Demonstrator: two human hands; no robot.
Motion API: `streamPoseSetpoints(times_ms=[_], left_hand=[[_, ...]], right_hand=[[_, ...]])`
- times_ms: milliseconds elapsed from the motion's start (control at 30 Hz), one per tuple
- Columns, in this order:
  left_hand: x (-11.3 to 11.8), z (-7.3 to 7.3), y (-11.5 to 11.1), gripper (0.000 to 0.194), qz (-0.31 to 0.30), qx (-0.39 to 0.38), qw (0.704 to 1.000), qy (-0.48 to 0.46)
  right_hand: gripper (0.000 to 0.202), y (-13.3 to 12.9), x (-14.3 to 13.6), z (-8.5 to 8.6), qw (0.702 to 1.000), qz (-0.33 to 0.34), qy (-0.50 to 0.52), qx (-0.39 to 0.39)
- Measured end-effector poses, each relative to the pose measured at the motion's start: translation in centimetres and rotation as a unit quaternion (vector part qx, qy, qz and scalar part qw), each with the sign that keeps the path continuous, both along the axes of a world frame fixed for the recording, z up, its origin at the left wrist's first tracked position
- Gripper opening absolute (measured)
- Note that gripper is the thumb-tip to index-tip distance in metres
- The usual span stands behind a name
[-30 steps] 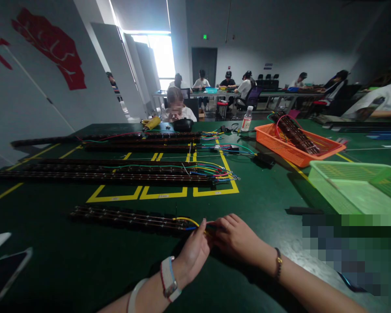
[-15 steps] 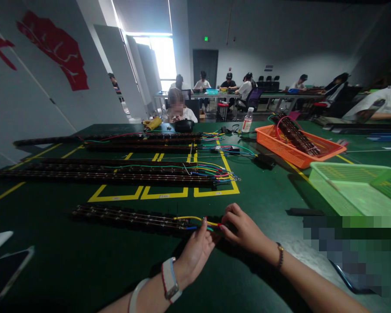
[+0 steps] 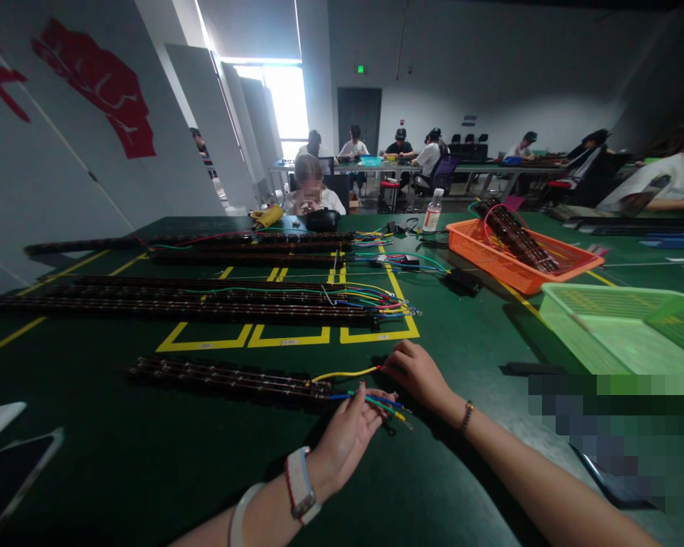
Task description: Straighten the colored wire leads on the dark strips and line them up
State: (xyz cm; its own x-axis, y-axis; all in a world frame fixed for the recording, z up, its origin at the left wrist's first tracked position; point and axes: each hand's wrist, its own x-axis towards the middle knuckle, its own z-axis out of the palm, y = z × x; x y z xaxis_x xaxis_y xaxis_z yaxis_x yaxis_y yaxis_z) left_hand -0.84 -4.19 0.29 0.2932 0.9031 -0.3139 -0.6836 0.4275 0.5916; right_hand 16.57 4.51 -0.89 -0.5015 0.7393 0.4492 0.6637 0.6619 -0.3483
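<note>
A long dark strip assembly (image 3: pixel 222 380) with rows of shiny joints lies on the green table in front of me. From its right end a yellow wire (image 3: pixel 345 374) runs up to my right hand (image 3: pixel 417 374), whose fingertips pinch it near its red end. My left hand (image 3: pixel 350 433) is closed around a bundle of blue and green wires (image 3: pixel 376 400), thumb on top, beside the strip's end. Their tips, one with a yellow sleeve, stick out past the fingers. A dark ring terminal (image 3: pixel 390 430) hangs just below them.
More dark strips (image 3: pixel 233 304) with coloured wire ends lie farther back across yellow tape marks. To the right stand an orange basket (image 3: pixel 490 266) holding a strip and a green basket (image 3: pixel 570 334). A bottle (image 3: pixel 433 210) is at the back; people sit beyond.
My right hand has moved up slightly, drawing the yellow wire away from the other wires. The blue and green wires now show spread out past my left hand.
</note>
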Motion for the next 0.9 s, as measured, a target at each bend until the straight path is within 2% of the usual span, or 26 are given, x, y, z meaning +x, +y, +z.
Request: streamPoseSetpoints(times_ms=[267, 500, 700, 800, 900], left_hand=[[0.0, 0.8, -0.2, 0.028, 0.0, -0.013, 1.0, -0.002], [0.0, 0.8, -0.1, 0.028, -0.006, -0.018, 1.0, -0.011], [-0.1, 0.7, -0.1, 0.027, -0.004, -0.02, 1.0, -0.014], [-0.1, 0.8, -0.2, 0.029, -0.008, -0.018, 1.0, -0.011], [0.0, 0.8, -0.1, 0.032, -0.014, -0.014, 1.0, -0.007]], right_hand=[[0.016, 1.3, -0.8, 0.3, 0.999, -0.021, -0.022, 0.039], [0.018, 1.3, -0.8, 0.1, 1.0, 0.017, 0.004, -0.014], [0.019, -0.5, 0.4, 0.8, 0.993, 0.024, 0.101, -0.051], [0.024, -2.2, 1.8, 1.1, 0.992, 0.072, 0.102, 0.01], [0.03, -3.6, 2.9, 1.4, 0.981, 0.154, 0.034, 0.112]])
